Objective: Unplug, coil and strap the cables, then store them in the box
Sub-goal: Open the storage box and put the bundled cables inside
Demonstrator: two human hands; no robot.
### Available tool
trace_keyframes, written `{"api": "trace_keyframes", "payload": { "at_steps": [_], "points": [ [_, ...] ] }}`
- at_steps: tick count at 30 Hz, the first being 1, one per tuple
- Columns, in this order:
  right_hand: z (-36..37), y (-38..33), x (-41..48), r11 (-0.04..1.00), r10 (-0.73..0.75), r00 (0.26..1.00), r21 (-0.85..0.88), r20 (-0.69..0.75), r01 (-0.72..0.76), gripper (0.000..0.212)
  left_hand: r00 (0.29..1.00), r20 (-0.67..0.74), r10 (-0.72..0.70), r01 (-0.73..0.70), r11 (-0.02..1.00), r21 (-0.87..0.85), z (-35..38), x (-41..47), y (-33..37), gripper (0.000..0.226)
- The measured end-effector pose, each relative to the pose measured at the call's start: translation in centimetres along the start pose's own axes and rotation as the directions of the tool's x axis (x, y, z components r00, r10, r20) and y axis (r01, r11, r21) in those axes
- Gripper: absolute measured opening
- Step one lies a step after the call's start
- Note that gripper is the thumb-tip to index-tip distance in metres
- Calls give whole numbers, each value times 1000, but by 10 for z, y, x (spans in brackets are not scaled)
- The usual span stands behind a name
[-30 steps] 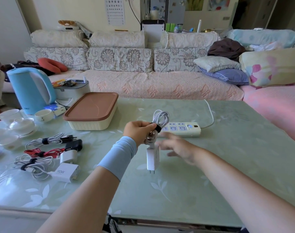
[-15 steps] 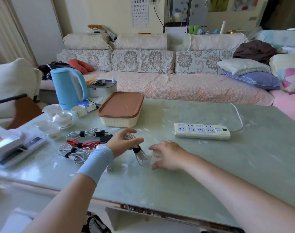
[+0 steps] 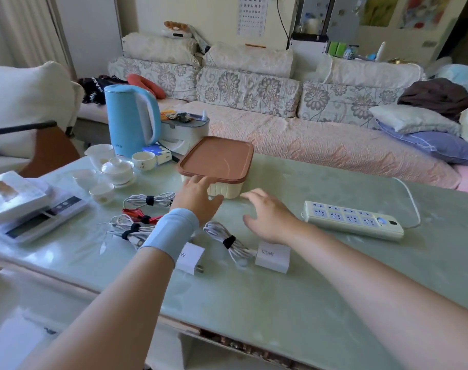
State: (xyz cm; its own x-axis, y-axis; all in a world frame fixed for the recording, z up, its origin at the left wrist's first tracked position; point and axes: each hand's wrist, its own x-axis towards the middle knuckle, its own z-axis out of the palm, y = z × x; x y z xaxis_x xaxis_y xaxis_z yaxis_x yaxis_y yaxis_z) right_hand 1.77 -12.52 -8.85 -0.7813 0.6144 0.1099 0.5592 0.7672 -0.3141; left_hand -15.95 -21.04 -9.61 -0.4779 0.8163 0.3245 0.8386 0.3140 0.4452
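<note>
At table (image 3: pixel 307 284) centre, head view: L hand (image 3: pixel 198 197), fingers spread, touched the box (image 3: pixel 224 189) at its closed lid's (image 3: pixel 219 158) near edge; R hand (image 3: pixel 270 216) hovered beside, fingers apart, empty. Strapped cables (image 3: pixel 228 241) lay just before them. Storing looked due; next, 2 hands lift lid.
</note>
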Motion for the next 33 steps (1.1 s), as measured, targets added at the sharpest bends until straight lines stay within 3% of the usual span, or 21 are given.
{"api": "trace_keyframes", "payload": {
  "at_steps": [2, 9, 14, 17, 21, 26, 30, 33],
  "points": [
    [-1, -8, 26, 997, -39, 999, -65, -22, 38, 60, 997, -52, 51, -49, 998, 37, 4, 17, -1, 59],
    [16, 2, 96, 932, -66, 997, -354, 38, 75, 72, 982, 183, 50, -60, 997, 53, 31, 39, -17, 78],
    [10, 0, 105, 854, -229, 965, -502, -129, 135, 35, 991, 124, 57, -59, 998, 11, 34, 44, -22, 64],
    [9, 3, 99, 847, -327, 935, -483, -141, 223, 26, 993, 39, 112, -114, 993, 39, 31, 40, -18, 49],
    [4, 7, 77, 853, -403, 913, -386, -60, 351, 47, 987, 27, 156, -157, 988, 10, 28, 34, -11, 34],
    [8, 24, 59, 905, -331, 944, -291, -20, 311, 44, 991, 22, 133, -133, 991, -16, 25, 28, -3, 20],
    [15, 24, 54, 916, -298, 955, -285, -9, 283, 55, 986, 63, 153, -153, 988, 1, 38, 19, -4, 50],
    [23, 23, 51, 911, -315, 944, -311, -100, 271, 46, 987, 76, 140, -139, 990, -16, 44, 15, -2, 62]
  ]
}}
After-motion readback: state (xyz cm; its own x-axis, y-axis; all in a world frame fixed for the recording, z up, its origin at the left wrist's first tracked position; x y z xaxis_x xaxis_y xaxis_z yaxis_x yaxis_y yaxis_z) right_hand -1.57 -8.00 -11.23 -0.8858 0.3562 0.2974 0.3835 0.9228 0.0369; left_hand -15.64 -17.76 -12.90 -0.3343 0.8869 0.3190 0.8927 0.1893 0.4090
